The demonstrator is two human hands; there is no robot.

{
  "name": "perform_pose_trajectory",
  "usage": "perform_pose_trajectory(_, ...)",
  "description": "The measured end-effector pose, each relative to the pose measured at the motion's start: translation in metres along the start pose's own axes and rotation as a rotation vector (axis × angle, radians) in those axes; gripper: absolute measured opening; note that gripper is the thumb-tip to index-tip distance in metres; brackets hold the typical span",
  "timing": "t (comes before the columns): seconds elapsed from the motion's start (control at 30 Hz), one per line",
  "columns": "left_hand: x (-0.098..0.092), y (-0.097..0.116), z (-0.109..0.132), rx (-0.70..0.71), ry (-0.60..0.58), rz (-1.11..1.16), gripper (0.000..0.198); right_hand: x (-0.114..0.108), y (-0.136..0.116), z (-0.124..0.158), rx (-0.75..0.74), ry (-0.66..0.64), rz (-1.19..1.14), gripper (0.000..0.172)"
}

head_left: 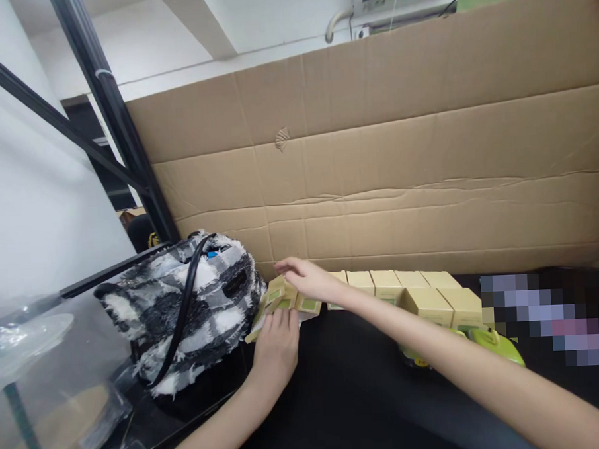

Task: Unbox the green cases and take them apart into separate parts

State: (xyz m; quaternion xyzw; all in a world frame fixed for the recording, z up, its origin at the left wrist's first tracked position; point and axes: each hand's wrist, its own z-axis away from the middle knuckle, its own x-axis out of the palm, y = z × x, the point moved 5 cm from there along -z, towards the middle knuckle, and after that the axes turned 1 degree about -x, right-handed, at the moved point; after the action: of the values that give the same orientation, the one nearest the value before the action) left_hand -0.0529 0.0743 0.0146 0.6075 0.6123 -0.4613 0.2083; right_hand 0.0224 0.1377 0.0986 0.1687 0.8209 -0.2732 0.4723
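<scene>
Both my hands meet at a cluster of small pale green and cream cartons (283, 298) lying on a black table (346, 394), just right of a fuzzy black-and-white bag. My right hand (306, 279) reaches in from the right and rests on top of the cartons, fingers bent over them. My left hand (276, 348) comes from below, its fingers pressed against the near side of a flattened carton. A row of the same cartons (406, 289), standing closed, runs to the right along the cardboard wall.
A black-and-white plaid bag (194, 308) with a black strap stands at the left. A tall cardboard sheet (376, 168) walls the back. A green object (488, 342) lies at the right beside a blurred patch. Clear plastic wrap (43, 375) and black frame bars occupy the far left.
</scene>
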Motion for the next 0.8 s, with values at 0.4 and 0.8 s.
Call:
perform_pose_trajectory(0.4,-0.049,0.015,-0.003,0.047,0.146,0.181,0.022,-0.016,0.062,0.059,0.086,-0.057,0.435,0.031)
perform_pose_trajectory(0.8,-0.050,0.048,0.027,0.151,0.144,0.806,0.078,-0.021,-0.007,0.146,0.037,-0.013,0.212,0.037)
